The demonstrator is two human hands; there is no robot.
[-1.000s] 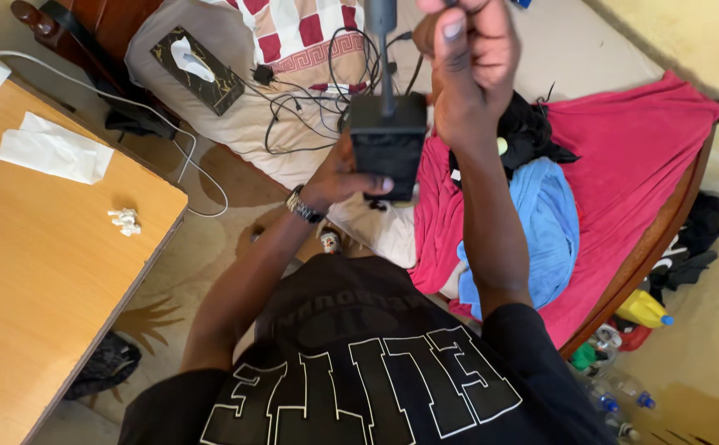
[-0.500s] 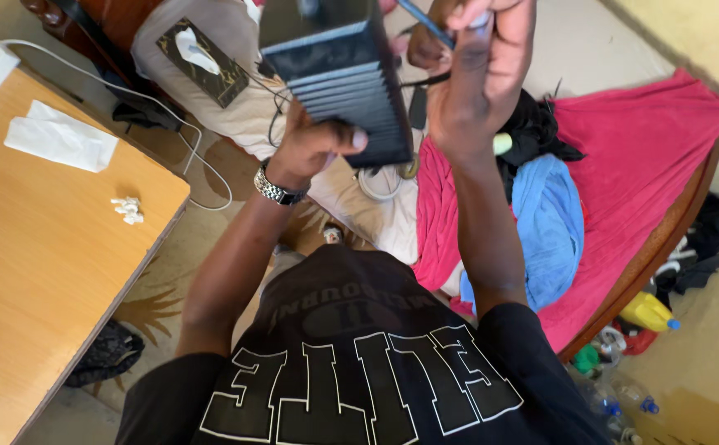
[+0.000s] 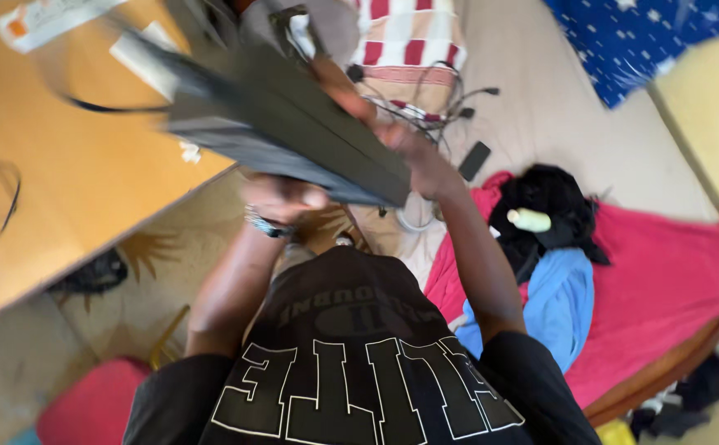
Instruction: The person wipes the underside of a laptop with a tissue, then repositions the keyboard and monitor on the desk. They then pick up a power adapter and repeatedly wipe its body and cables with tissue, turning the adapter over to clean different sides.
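Upper centre of the frame, the blurred dark ribbed box (image 3: 293, 124) is raised chest-high. The left hand (image 3: 281, 198) props it from beneath, closed on its lower edge; the right hand (image 3: 413, 152) clamps its far end.

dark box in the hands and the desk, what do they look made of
Dark box: probably matte plastic or metal, flat dull grey faces, but motion blur leaves it open. Desk: looks like smooth orange-brown wood laminate, with an even, faintly grained top.

light: bright, even, soft shadows | blur: heavy motion smear upper left | edges: wide-angle stretch
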